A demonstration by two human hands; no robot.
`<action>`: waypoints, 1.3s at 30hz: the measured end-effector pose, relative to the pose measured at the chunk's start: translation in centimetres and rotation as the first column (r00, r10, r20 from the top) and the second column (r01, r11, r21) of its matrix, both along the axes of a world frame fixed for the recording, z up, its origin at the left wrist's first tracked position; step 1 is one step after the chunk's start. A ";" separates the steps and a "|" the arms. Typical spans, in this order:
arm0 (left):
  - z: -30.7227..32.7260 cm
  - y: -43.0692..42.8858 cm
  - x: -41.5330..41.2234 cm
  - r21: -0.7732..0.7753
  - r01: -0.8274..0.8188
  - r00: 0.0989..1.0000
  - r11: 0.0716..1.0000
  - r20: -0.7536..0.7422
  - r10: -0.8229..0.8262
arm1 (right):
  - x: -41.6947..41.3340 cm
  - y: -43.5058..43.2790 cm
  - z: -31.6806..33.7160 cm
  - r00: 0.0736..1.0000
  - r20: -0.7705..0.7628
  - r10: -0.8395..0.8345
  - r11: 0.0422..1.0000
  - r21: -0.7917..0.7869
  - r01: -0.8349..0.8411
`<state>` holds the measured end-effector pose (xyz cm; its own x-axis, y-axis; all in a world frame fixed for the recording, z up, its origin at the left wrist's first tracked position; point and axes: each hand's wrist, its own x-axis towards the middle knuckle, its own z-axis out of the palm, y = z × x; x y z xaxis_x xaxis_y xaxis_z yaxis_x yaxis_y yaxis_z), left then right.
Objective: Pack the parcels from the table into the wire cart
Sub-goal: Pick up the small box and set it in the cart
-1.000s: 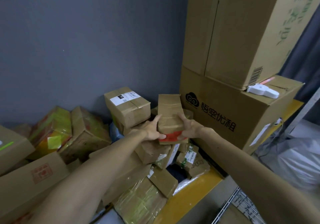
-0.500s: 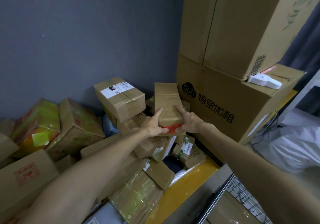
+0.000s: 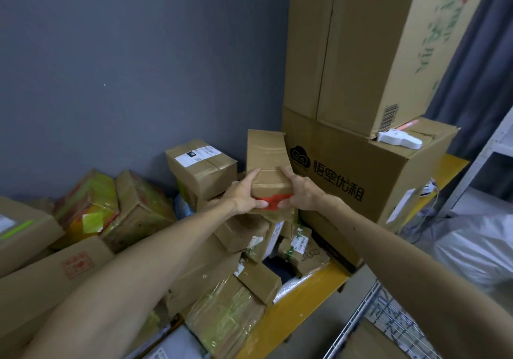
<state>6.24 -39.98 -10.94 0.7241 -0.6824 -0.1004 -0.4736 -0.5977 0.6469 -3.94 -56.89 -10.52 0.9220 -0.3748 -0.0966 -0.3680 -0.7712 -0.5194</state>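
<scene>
A narrow brown cardboard parcel (image 3: 267, 155) with a red patch on its near end is held above the pile of parcels. My left hand (image 3: 243, 195) grips its left side and my right hand (image 3: 299, 192) grips its right side, thumbs under the red end. Beneath lies a heap of taped brown parcels (image 3: 222, 270) on the yellow table (image 3: 294, 306). The wire cart (image 3: 369, 317) shows at the bottom right, with a brown box inside it.
Two big cartons (image 3: 361, 170) are stacked at the right end of the table, a white handheld scanner (image 3: 399, 139) on the lower one. A labelled box (image 3: 202, 168) sits left of the held parcel. Grey wall behind; white bags (image 3: 477, 247) on the floor at right.
Both hands have lifted the narrow parcel a little higher off the pile and kept their grip. The view has shifted, showing more of the wire cart.
</scene>
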 end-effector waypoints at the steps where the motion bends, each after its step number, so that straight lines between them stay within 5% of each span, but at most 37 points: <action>1: 0.5 0.4 -0.2 -0.022 0.002 1.000 1.000 0.006 -0.002 | -0.4 0.5 0.5 1.000 0.016 -0.008 1.000 -0.010 0.009; 16: 1.3 9.5 -11.5 -0.234 0.218 0.976 0.947 0.065 -0.209 | -14.6 12.9 0.8 0.962 0.198 -0.187 0.979 -0.047 0.200; 23: -0.5 12.2 -19.3 -0.122 0.344 0.939 0.931 0.075 -0.337 | -24.0 17.3 -1.4 0.936 0.183 -0.301 0.953 0.018 0.303; 39: -3.7 0.1 -46.5 -0.054 0.594 0.802 0.802 0.110 -0.587 | -54.3 11.5 -4.6 0.785 0.214 -0.582 0.808 0.039 0.588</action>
<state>-40.29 -39.88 -14.60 0.1808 -0.9834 0.0167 -0.7716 -0.1313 0.6225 -58.19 -45.44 -15.11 0.5218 -0.8485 0.0881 -0.6413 -0.4583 -0.6153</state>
